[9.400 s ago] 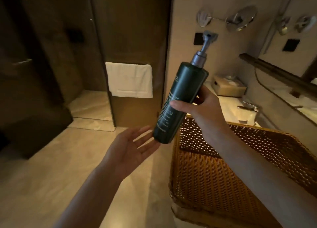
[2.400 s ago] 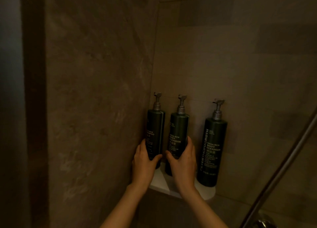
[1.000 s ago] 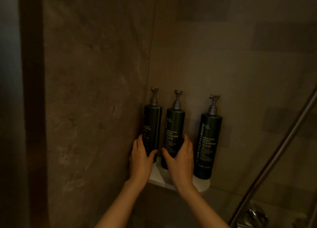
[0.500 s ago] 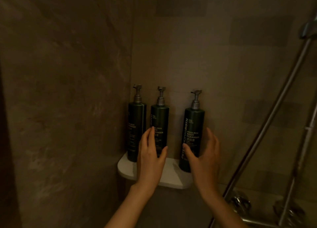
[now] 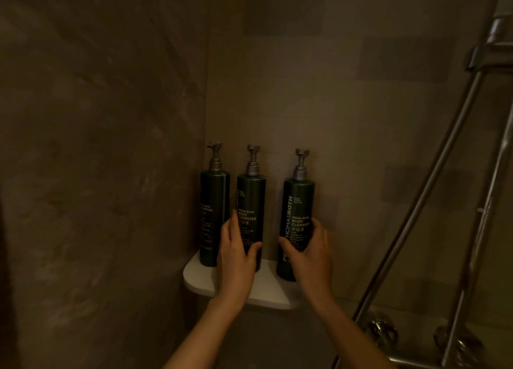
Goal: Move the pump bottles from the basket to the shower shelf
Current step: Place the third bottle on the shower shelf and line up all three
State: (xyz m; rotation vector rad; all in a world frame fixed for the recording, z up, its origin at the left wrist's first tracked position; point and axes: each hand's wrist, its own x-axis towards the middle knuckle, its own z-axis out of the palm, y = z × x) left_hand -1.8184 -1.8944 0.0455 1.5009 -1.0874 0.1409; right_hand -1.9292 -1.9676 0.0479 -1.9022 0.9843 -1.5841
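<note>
We are straightening bottles on the shelf [image 5: 266,296]: left hand [image 5: 237,253] wraps the middle bottle [image 5: 251,199], right hand [image 5: 311,253] the three-o'clock bottle [image 5: 298,202]. Next, let go gently.

Single head-worn view, facing forward and slightly down — close to the corner shelf [image 5: 266,296], wide-angle.

Dim tiled corner walls [image 5: 347,105], chrome shower rail [image 5: 433,191]

Tiled shower stall [image 5: 319,91], corner shelf [image 5: 266,293]
</note>
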